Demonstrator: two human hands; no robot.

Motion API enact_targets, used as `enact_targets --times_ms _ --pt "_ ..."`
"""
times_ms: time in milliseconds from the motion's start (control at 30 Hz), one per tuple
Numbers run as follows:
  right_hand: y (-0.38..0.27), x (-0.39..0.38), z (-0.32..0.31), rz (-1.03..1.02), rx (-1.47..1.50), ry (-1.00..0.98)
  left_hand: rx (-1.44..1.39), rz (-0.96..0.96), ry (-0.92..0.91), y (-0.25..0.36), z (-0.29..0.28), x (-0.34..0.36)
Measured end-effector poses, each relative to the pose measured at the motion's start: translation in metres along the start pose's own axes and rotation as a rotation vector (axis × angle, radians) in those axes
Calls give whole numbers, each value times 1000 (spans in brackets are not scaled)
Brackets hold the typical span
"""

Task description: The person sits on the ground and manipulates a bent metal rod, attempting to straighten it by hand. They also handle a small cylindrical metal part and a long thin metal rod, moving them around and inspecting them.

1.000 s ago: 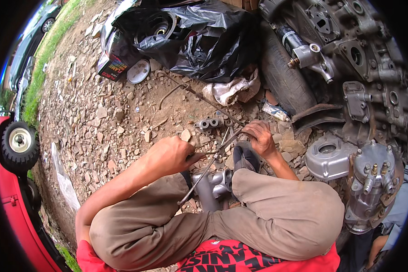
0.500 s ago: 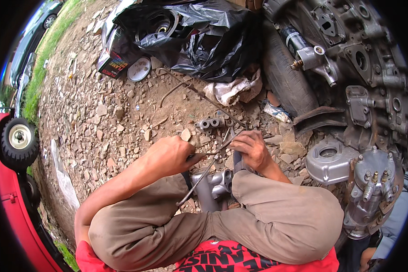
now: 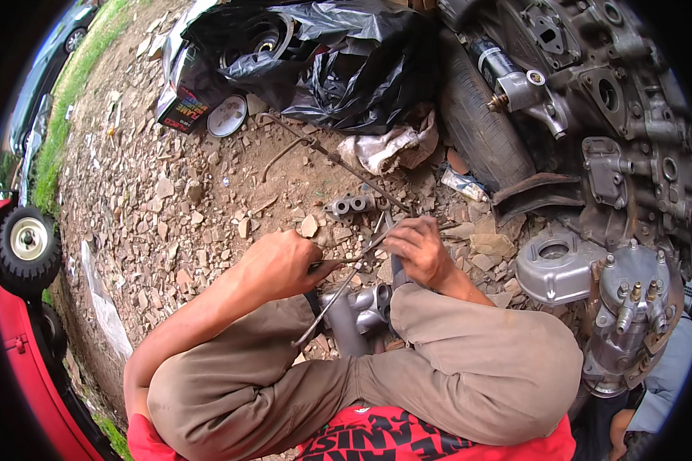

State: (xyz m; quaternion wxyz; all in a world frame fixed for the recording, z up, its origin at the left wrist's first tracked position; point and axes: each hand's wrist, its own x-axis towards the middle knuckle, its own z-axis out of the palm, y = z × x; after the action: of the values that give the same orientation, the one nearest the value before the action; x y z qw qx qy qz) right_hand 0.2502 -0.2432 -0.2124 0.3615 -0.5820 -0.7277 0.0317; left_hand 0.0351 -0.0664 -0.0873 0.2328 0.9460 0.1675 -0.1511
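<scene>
My left hand (image 3: 283,263) is closed on a short, thin dark strip (image 3: 349,260), whose far end meets the metal rod. Only part of the strip shows past my fingers, so its kind is unclear. My right hand (image 3: 417,247) grips a long, thin metal rod (image 3: 327,310) near its upper end. The rod slants down to the left, its lower end over my left shin. Beneath it, between my legs, sits a grey metal pipe fitting with round openings (image 3: 373,300). Just beyond my hands a small metal block with two holes (image 3: 351,205) lies on the stones.
Another thin bent pipe (image 3: 338,157) lies on the gravel ahead. Behind it are a black plastic bag (image 3: 354,77), a lid (image 3: 227,115) and a tyre (image 3: 488,115). On the right stand an engine block (image 3: 630,100), a metal housing (image 3: 553,273) and a cylindrical pump (image 3: 630,307). A person's hand shows lower right.
The whole view has shifted slightly, with the surroundings a little further left and up. Both hands keep their grips, and the strip and rod still cross at about the same place.
</scene>
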Motion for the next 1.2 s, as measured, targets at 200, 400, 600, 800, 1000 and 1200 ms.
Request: enact_targets --times_ms 200,400,600,800,1000,1200 --pt "32 -14 4 171 -105 49 33 -14 -13 5 -7 -2" --pt "23 -18 9 115 -84 35 9 -5 -13 -1 -3 -4" --pt "30 -4 -14 294 -203 193 -39 -43 -14 1 -9 -2" --pt "50 -5 -40 898 609 653 -122 -110 19 -4 -5 1" --pt "42 -7 -36 1175 1181 547 -181 -171 -27 0 -13 5" --pt "31 -4 -14 1254 1318 424 -138 -146 4 3 -11 2"
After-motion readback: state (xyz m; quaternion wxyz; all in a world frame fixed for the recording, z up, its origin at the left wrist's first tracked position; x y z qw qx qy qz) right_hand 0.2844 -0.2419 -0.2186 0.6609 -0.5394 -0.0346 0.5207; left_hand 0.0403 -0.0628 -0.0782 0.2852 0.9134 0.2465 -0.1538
